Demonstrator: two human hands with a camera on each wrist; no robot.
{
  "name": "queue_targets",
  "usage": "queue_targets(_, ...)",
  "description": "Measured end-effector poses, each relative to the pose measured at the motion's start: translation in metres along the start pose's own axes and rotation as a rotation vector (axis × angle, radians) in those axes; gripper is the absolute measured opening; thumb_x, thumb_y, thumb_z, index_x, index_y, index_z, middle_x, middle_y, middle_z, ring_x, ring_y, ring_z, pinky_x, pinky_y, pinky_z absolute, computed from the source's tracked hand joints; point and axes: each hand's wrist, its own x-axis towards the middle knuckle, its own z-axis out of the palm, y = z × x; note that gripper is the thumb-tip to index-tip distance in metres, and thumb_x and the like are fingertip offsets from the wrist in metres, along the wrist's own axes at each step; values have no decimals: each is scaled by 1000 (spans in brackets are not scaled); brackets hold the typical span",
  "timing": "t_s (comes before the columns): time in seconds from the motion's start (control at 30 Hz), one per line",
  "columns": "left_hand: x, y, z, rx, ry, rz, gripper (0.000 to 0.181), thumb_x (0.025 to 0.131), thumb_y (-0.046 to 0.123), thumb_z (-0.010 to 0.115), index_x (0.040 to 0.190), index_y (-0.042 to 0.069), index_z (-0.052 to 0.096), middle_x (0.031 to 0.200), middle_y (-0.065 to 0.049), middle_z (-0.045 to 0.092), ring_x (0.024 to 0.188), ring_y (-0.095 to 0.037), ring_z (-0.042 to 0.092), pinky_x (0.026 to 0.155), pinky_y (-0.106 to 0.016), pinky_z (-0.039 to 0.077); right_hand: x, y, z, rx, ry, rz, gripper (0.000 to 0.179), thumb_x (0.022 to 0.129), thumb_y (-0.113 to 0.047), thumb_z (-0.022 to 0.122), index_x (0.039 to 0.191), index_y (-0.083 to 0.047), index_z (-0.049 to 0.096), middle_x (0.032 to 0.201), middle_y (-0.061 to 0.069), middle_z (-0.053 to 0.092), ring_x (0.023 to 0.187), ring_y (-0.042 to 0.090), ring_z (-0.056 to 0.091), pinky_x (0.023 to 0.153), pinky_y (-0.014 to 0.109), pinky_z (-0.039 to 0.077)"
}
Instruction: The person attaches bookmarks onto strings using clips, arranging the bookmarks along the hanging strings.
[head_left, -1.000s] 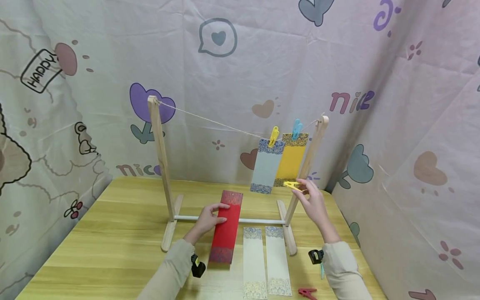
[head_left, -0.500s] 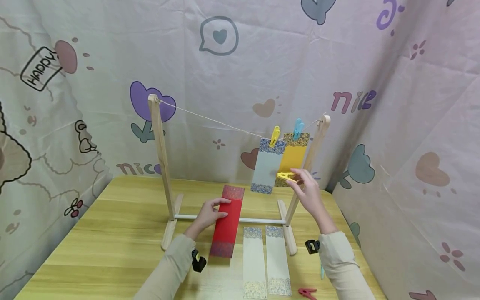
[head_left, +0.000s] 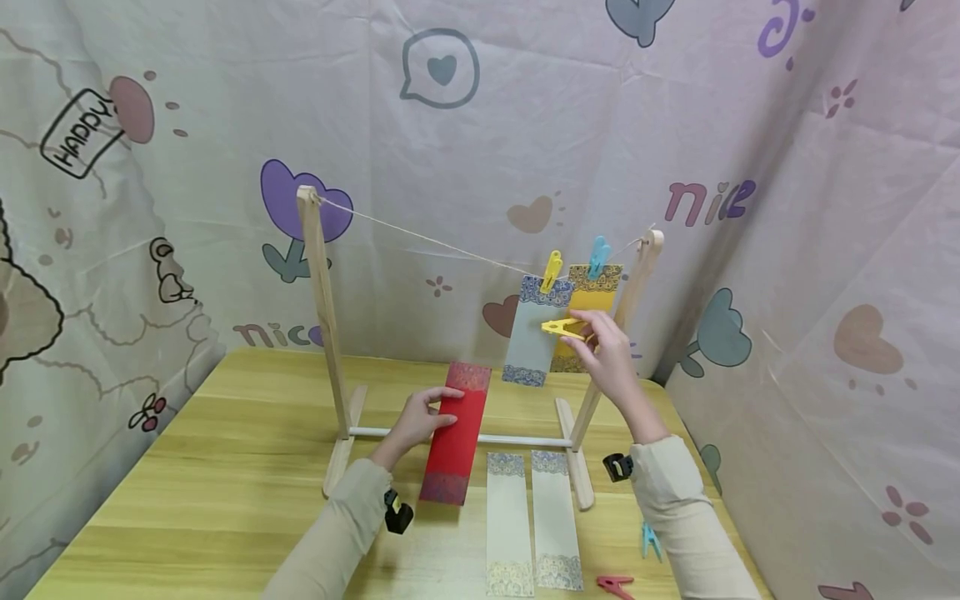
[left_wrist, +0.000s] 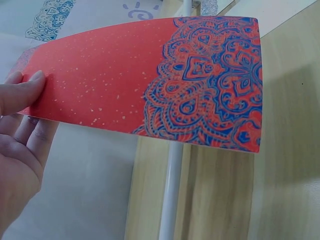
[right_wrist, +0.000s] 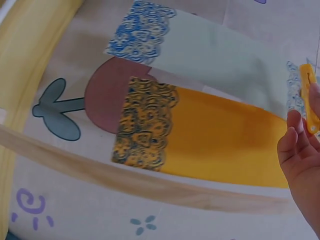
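Observation:
My left hand (head_left: 417, 419) pinches a red card (head_left: 459, 433) by its left edge, thumb in front and fingers behind. Blue lace patterns its ends, clearest on the lower end in the left wrist view. Between the thumb and fingers of my right hand (head_left: 611, 354) is a yellow clothespin (head_left: 562, 327), its tip pointing left. It overlaps a pale blue card (head_left: 534, 329) that hangs from the string (head_left: 427, 242) by another yellow clothespin (head_left: 551, 272). Beside it a yellow card (right_wrist: 215, 135) hangs from a blue clothespin (head_left: 598, 257).
The string runs between two wooden posts (head_left: 318, 292), joined low down by a white rod (head_left: 517, 441). Two pale cards (head_left: 507, 525) with patterned ends lie on the table (head_left: 225, 467). A red clothespin (head_left: 615, 586) and a light blue one (head_left: 650, 542) lie at the right.
My right hand has risen and moved left with the yellow clothespin, from beside the right post to over the pale blue card. My left hand has lifted the red card slightly.

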Motion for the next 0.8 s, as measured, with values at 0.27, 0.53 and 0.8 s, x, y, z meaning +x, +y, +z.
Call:
queue_targets(0.27, 5, 2, 0, 32, 11, 27, 33, 78, -7, 62, 109, 4, 62, 111, -18, 55, 66, -24, 61, 59, -38, 53, 15, -8, 1, -33, -16, -30, 36, 73, 6, 68, 108, 7, 57, 91, 17, 56, 67, 18, 53, 58, 24, 49)
queue_targets(0.53, 6, 10, -2, 46, 7, 60, 32, 78, -7, 62, 109, 2, 61, 110, -19, 55, 66, -24, 60, 59, -38, 53, 34, -16, 1, -29, -6, -49, 36, 73, 6, 68, 107, 8, 56, 80, 16, 54, 63, 17, 51, 55, 24, 47)
queue_targets(0.8, 8, 18, -4, 85, -1, 82, 32, 78, -6, 62, 110, 1, 61, 112, -19, 55, 67, -24, 61, 60, -37, 53, 51, -24, 1, -39, 17, -23, 37, 72, 1, 71, 105, 8, 56, 77, 15, 57, 58, 16, 52, 51, 22, 44)
